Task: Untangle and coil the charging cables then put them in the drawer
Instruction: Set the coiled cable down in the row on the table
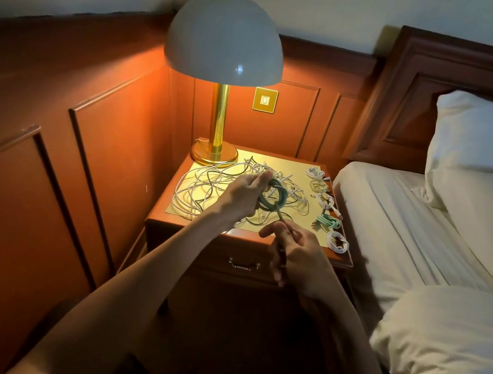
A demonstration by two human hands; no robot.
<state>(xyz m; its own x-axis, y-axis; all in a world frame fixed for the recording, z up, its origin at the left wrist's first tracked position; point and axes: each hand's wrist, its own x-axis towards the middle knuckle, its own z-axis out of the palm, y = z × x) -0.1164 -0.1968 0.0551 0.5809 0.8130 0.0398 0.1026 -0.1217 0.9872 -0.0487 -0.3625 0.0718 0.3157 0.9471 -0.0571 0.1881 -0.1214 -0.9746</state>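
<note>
We are mid-coil above the nightstand's (163,220) front edge. Our left hand (243,196) grips the looped green cable (280,200), and our right hand (297,256) pinches its tail, which likely needs wrapping next.

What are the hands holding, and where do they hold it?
Both hold one dark green cable: the left hand grips its coiled loops at their edge, and the right hand pinches its loose tail.

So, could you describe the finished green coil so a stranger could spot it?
Find the nightstand beside the bed. Along its bed-side edge runs a row of coiled cables. The green coil is second from the front, the only non-white one.
</note>
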